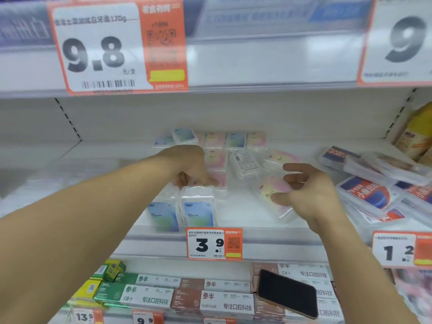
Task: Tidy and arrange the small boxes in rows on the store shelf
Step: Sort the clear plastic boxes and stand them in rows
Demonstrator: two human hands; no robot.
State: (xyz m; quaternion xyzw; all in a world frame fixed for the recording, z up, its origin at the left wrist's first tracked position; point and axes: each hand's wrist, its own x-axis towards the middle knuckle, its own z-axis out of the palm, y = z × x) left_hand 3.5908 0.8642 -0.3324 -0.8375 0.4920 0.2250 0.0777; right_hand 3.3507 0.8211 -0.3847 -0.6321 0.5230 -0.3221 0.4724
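Small clear plastic boxes with blue-green or pink-yellow labels lie on the white middle shelf (233,213). Two blue-green boxes (198,211) stand upright side by side at the front edge. My left hand (194,169) reaches over them, fingers curled down onto a pink box (218,177) behind. My right hand (306,190) holds a tilted pink-yellow box (273,190) between thumb and spread fingers. More boxes stand in a row (233,139) at the back, and a box (245,162) lies label-down in the middle.
Clear boxes with red-blue labels (369,195) are piled at the right. A 3.9 price tag (214,244) hangs on the shelf edge. Below, toothpaste cartons (210,300) carry a black phone (287,293). The upper shelf edge bears a 9.8 tag (98,50).
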